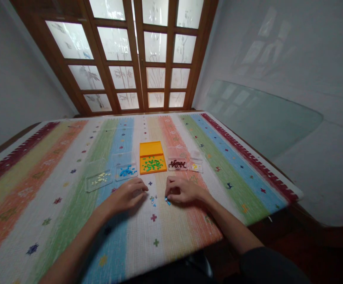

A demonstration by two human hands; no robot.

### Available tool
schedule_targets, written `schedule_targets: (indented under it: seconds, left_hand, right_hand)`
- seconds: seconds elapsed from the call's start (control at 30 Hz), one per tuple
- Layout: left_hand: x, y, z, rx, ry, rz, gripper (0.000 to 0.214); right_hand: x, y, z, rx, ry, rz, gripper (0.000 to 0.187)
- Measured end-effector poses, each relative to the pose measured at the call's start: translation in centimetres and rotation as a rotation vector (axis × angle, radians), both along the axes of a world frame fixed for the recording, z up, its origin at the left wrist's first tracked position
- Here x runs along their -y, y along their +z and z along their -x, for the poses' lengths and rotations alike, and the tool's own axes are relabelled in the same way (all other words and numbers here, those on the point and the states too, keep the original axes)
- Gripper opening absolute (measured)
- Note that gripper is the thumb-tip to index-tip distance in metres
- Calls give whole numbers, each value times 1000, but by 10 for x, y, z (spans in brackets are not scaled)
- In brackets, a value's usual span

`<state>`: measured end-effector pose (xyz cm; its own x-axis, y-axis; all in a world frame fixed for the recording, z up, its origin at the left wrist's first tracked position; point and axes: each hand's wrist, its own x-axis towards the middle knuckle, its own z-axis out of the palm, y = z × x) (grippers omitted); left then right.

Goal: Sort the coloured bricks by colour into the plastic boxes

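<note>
My left hand (132, 193) rests on the striped cloth with its fingers curled and thumb close to the forefinger; whatever they hold, if anything, is too small to make out. To its right lie several loose small pale-blue pieces (153, 200). My right hand (181, 190) bends down over a few small blue pieces (167, 201), thumb and fingertips pinched at one of them. Beyond the hands stands an open orange case (151, 149) holding many small green pieces (152, 163).
Left of the case are clear boxes with blue pieces (127, 170) and pale yellow pieces (101, 178). On its right, clear boxes hold dark brown pieces (177, 164) and a few yellow-and-white pieces (195, 167). A striped cloth (156, 256) covers the table; its front edge lies near my body.
</note>
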<state>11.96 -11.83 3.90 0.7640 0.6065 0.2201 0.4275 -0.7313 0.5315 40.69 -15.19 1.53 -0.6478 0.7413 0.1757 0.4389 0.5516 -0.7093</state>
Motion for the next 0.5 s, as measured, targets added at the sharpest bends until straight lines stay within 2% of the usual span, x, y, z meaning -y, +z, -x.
schedule_targets:
  seconds: [0.1, 0.2, 0.4, 0.5]
  left_hand:
    - [12, -13, -7, -41, -7, 42, 13]
    - [19, -22, -8, -21, 17, 53, 12]
    - [26, -30, -11, -10, 11, 25, 26]
    - [27, -33, -16, -6, 29, 5, 23]
  right_hand:
    - [3, 0, 4, 33, 22, -7, 7]
    - [7, -1, 8, 104, -13, -52, 8]
    - [13, -3, 13, 175, -74, -125, 3]
    - [15, -2, 15, 187, -74, -145, 3]
